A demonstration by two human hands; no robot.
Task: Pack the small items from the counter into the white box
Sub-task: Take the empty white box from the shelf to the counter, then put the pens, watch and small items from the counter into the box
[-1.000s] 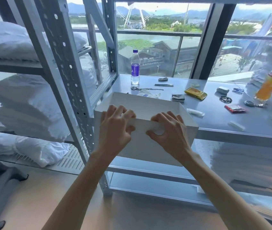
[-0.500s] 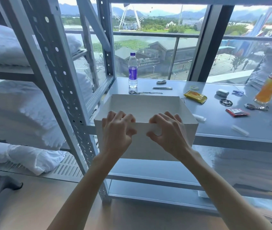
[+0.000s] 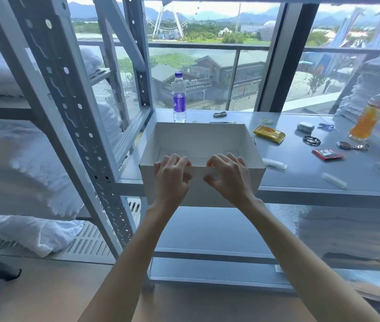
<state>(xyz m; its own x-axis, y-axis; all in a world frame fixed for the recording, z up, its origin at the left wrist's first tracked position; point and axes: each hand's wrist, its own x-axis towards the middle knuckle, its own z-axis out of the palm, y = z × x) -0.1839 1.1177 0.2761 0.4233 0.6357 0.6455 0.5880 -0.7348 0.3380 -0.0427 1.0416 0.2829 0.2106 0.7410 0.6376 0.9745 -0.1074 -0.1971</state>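
The white box [image 3: 250, 156] is open-topped and held at the counter's front edge, its front wall overhanging. My left hand [image 3: 172, 180] and my right hand [image 3: 229, 176] both grip its near rim, fingers hooked inside. The box interior looks empty. To its right on the grey counter [image 3: 300, 168] lie small items: a yellow packet [image 3: 269, 134], a red packet [image 3: 327, 154], a black bead bracelet [image 3: 311, 140], a wristwatch [image 3: 352, 145], a white case [image 3: 305, 127], a tape roll [image 3: 267, 121] and two white sticks [image 3: 274, 163] [image 3: 334, 180].
A purple-labelled water bottle [image 3: 179, 98] stands behind the box. An orange drink glass [image 3: 367, 123] stands at the far right beside stacked white linen. A metal rack upright [image 3: 73, 117] with pillows rises left. A dark clip [image 3: 219, 114] lies near the window.
The box has moved forward and up onto the counter edge, hiding the items behind it; both hands keep the same grip on its rim.
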